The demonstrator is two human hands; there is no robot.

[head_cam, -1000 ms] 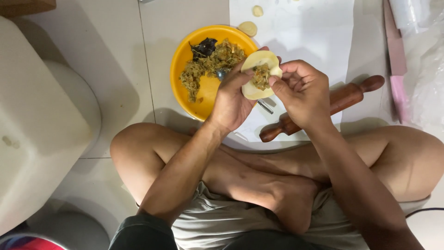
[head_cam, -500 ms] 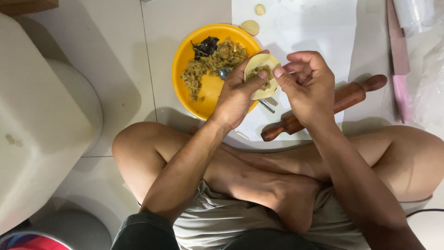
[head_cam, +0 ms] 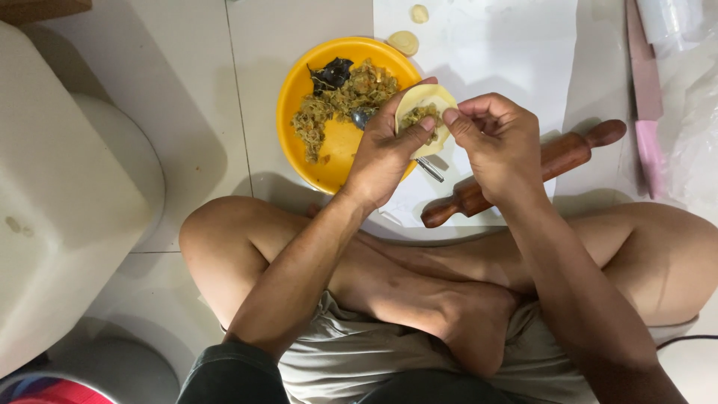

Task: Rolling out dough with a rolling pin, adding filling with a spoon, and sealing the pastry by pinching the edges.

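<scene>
I sit cross-legged on the floor. My left hand [head_cam: 385,153] cups a round dough wrapper [head_cam: 424,97] with a little brownish filling [head_cam: 421,114] in its middle, thumb pressing on the filling. My right hand [head_cam: 499,146] pinches the wrapper's right edge with its fingertips. Both hands hover over the right rim of a yellow plate [head_cam: 340,146] that holds a heap of the same filling [head_cam: 340,101] and a spoon [head_cam: 363,117]. A wooden rolling pin [head_cam: 557,161] lies just under my right hand.
White paper [head_cam: 493,45] covers the floor beyond the plate, with two small dough pieces [head_cam: 404,41] at its top-left. A pink flat tool [head_cam: 647,112] and clear plastic lie at the right. A large white appliance [head_cam: 67,187] stands at the left.
The wrapper has shifted from lying open between both hands to being cupped in my left hand, and my right fingertips have come onto its edge.
</scene>
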